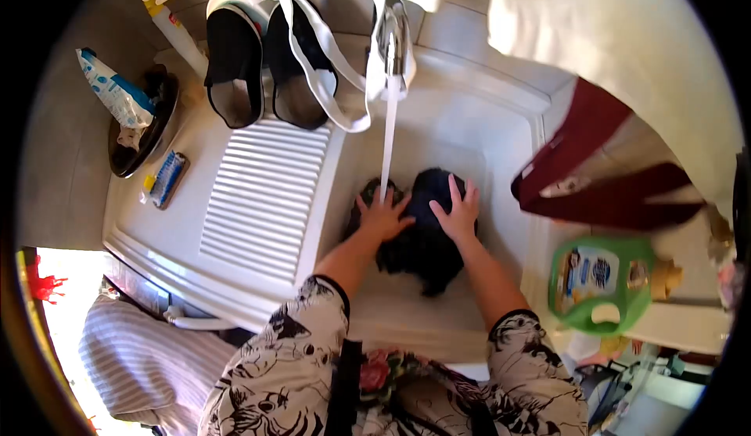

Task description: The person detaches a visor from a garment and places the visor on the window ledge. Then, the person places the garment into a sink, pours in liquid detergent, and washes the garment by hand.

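A bunched black garment (429, 236) lies in the basin of the white laundry sink (501, 143); its exact kind cannot be made out. My left hand (381, 215) rests on the dark cloth's left part, fingers spread, with the water stream falling onto or right beside it. On the right part of the cloth, my right hand (461, 211) lies open, its fingers stretched out and apart. Water (389, 139) runs from the metal tap (393, 45) above the basin. Both palms face down and hide some of the fabric.
Black slip-on shoes (235, 68) stand behind the ribbed washboard (266, 193). Left of it lie a blue-bristled brush (167, 178) and a dark bowl (160, 123) holding a packet (113, 88). A green detergent jug (602, 283) is at right, below hanging maroon cloth (579, 139).
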A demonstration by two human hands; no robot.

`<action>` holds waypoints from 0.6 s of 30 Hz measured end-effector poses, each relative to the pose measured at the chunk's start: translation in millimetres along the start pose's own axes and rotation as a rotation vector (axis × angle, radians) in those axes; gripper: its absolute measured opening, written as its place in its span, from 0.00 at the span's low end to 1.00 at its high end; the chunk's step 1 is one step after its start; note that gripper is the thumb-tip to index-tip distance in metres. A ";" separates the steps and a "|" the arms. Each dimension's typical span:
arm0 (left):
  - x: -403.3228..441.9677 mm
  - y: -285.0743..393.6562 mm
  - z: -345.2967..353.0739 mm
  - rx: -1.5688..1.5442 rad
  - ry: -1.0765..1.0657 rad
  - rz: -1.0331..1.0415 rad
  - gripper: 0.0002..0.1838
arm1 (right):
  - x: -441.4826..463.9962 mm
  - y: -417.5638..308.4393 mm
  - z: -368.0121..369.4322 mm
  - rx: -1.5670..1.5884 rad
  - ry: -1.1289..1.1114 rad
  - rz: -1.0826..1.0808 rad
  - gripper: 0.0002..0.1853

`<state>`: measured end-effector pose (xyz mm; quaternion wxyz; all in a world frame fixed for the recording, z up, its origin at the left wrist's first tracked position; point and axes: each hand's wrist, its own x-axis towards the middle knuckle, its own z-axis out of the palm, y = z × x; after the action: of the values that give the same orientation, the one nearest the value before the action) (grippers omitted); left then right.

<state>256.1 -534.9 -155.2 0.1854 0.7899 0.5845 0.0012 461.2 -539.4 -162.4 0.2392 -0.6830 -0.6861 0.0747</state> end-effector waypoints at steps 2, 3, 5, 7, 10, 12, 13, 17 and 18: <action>-14.8 -11.7 26.8 0.112 -0.047 0.062 0.33 | 6.7 -7.7 25.7 0.057 -0.129 0.145 0.41; -22.4 -16.2 29.8 0.102 -0.074 0.047 0.33 | -7.9 -16.4 35.5 -0.018 -0.284 0.080 0.42; -44.4 -18.2 31.5 0.243 -0.189 0.026 0.30 | -44.5 -31.3 39.1 -0.098 -0.488 -0.014 0.42; -54.4 -11.4 25.1 0.234 -0.204 -0.006 0.30 | -64.1 -43.6 36.0 -0.161 -0.471 -0.168 0.36; -39.7 -14.2 25.1 0.140 -0.154 -0.027 0.28 | -33.2 -25.3 55.3 -0.204 -0.373 -0.206 0.27; -12.1 -19.6 34.0 0.037 -0.085 -0.031 0.27 | 7.3 -12.4 65.8 -0.225 -0.227 -0.224 0.19; 6.0 -23.8 41.5 -0.086 -0.081 -0.107 0.26 | 32.1 -11.7 65.3 -0.281 -0.312 -0.133 0.17; 65.8 -30.6 29.2 -0.281 -0.053 -0.229 0.22 | 86.6 12.0 88.5 -0.284 -0.289 -0.014 0.16; 84.8 -44.9 45.7 -0.274 -0.042 -0.223 0.22 | 95.2 11.0 93.7 -0.281 -0.275 -0.015 0.16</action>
<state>251.4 -458.7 -229.2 0.3022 0.6873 0.6590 0.0439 435.3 -425.2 -227.4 0.0462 -0.6878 -0.7212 0.0688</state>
